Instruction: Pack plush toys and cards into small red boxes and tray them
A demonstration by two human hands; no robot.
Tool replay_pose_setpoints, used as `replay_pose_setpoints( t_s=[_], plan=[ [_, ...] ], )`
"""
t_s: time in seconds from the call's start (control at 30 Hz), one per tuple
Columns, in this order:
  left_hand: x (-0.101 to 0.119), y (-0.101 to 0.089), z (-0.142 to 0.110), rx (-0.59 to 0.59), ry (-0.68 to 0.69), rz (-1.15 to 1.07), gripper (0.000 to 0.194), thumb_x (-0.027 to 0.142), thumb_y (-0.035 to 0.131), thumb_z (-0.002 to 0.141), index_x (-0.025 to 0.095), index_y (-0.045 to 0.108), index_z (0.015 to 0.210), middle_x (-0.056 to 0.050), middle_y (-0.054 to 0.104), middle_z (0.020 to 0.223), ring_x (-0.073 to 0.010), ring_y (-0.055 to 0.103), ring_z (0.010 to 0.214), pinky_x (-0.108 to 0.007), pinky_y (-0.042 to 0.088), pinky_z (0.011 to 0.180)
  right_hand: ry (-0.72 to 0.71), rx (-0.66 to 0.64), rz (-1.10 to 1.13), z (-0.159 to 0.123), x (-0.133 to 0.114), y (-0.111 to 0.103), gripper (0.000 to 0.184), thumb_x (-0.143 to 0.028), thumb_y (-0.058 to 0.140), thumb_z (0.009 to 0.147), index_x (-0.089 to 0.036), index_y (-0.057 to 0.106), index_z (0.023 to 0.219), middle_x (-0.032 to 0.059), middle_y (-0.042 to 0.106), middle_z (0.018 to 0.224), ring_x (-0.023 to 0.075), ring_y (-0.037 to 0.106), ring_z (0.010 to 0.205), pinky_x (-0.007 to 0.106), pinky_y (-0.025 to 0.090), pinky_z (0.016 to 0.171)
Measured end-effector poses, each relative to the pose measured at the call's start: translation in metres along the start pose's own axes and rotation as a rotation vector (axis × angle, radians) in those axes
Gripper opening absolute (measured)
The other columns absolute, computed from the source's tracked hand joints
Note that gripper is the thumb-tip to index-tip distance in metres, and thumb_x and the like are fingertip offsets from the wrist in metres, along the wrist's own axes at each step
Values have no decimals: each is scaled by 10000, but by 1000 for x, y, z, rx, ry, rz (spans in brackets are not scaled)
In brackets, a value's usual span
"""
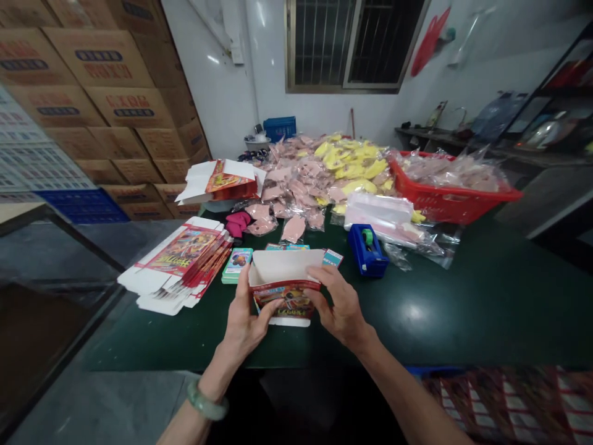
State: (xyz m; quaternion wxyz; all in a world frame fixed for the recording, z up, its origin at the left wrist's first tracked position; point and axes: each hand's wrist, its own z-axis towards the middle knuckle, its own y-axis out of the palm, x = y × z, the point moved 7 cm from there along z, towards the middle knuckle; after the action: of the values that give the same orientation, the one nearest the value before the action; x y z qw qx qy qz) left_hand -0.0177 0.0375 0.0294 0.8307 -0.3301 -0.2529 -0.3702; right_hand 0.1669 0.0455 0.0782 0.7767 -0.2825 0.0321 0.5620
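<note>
A small red printed carton (290, 300) with white inner flaps is held upright over the green table's front. My left hand (248, 315) grips its left side, the thumb across the printed front. On the right, my right hand (336, 303) pinches the upper edge near a raised white flap. Behind the carton, partly hidden by it, lie several picture cards (332, 258). A card stack (237, 266) stands just left of the carton. Farther left rests a pile of flattened red cartons (185, 259).
A blue tape dispenser (368, 250) stands right of my hands. Bagged pink and yellow pieces (306, 185) heap at the back, beside a red basket (449, 201) of more bags. Opened cartons (227, 182) sit back left. Brown boxes (111, 62) are stacked by the wall.
</note>
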Motion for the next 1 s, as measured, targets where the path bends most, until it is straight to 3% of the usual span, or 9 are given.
replay_pose_setpoints(
  t_s=[0.2,0.33,0.43,0.5,0.6,0.67,0.77,0.9,1.0],
  plan=[
    [33,-12,8,135,249,-70,300,180,601,799,222,584,1095,-38,644,1027,-178,600,996,-306,479,880,67,3,107,2,-3,2,227,-115,448,879,-193,548,1067,96,543,1033,171,567,959,292,492,810],
    [38,-13,21,198,75,-150,203,186,454,887,184,649,829,-24,660,814,-153,615,888,-276,479,814,311,47,277,-5,6,6,194,-145,402,904,-221,566,974,51,525,992,150,554,925,278,470,792],
    [31,-11,20,190,-159,-433,123,226,539,850,210,583,964,-17,665,846,-138,628,791,-250,494,716,506,45,502,-10,16,7,229,-209,440,907,-275,442,1126,12,548,944,120,566,802,244,483,704],
    [28,-6,17,132,-296,-667,288,223,573,827,247,492,1103,-31,672,939,-144,637,795,-251,501,677,565,-51,614,-8,19,10,345,-233,467,900,-293,370,1225,19,564,1000,124,579,814,256,495,717],
    [32,-3,18,46,-358,-803,217,187,586,808,239,540,1014,-47,673,1000,-172,638,863,-276,503,694,534,-177,599,-3,20,13,256,-223,495,890,-269,494,1142,25,576,995,136,582,865,263,492,747],
    [33,-6,22,71,-337,-792,69,147,593,787,206,588,822,-34,682,948,-172,634,865,-272,493,699,445,-113,534,1,21,6,161,-182,507,880,-250,572,1010,22,576,967,138,575,897,260,482,759],
    [31,-10,29,152,-288,-775,126,89,610,738,184,588,659,-12,682,867,-159,624,852,-260,478,708,351,-45,479,3,19,-1,191,-132,516,865,-245,605,991,38,574,1031,152,567,974,282,475,807],
    [26,-6,26,131,-309,-817,82,120,594,739,183,623,694,-36,686,894,-185,624,876,-288,483,718,351,-191,477,2,12,-1,267,-174,590,825,-229,601,1085,70,594,1109,200,549,1080,323,485,863],
    [30,-8,21,75,-243,-829,133,266,549,797,173,640,822,-82,679,947,-229,617,938,-344,488,764,384,-126,421,5,10,-10,179,-202,626,806,-223,633,984,39,643,970,169,596,969,279,505,806]
  ],
)
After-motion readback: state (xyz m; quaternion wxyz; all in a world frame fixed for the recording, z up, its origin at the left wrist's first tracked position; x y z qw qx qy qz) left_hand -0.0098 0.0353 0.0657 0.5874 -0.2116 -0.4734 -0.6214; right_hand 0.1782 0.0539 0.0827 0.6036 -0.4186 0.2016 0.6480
